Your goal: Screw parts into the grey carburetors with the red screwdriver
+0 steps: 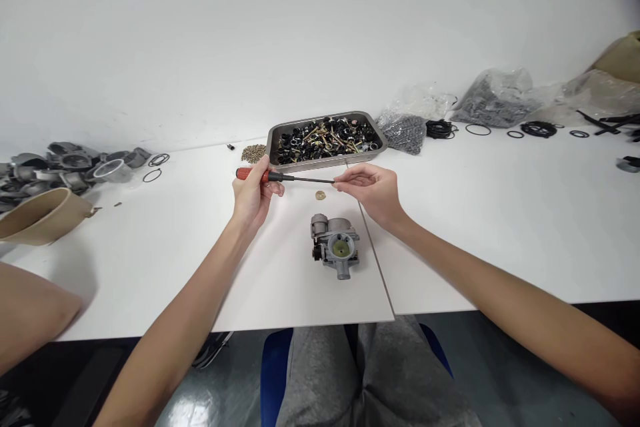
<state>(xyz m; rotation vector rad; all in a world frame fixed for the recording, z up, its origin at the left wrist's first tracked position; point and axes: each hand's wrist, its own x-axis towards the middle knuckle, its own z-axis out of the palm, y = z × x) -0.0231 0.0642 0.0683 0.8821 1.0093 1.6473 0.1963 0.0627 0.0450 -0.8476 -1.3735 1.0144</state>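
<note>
My left hand [255, 193] is closed around the red handle of a screwdriver [305, 179], whose dark shaft points to the right. At the tip of that shaft, my right hand [370, 188] pinches with thumb and fingertips; whether a small part sits between them is too small to tell. Below the shaft a small brass-coloured round piece [321, 195] lies on the white table. Nearer to me a grey metal carburetor [337, 245] rests on the table, its round opening facing up with a yellow-green inside. Neither hand touches it.
Behind my hands stands a metal tray [320, 164] of black and brass parts, beside a pile of small brass pieces [254, 153]. Grey castings [65, 167], a clear cup [114, 172] and a beige container [45, 217] are left. Bagged parts [495, 100] and black rings line the right. Another person's arm [35, 310] rests at left.
</note>
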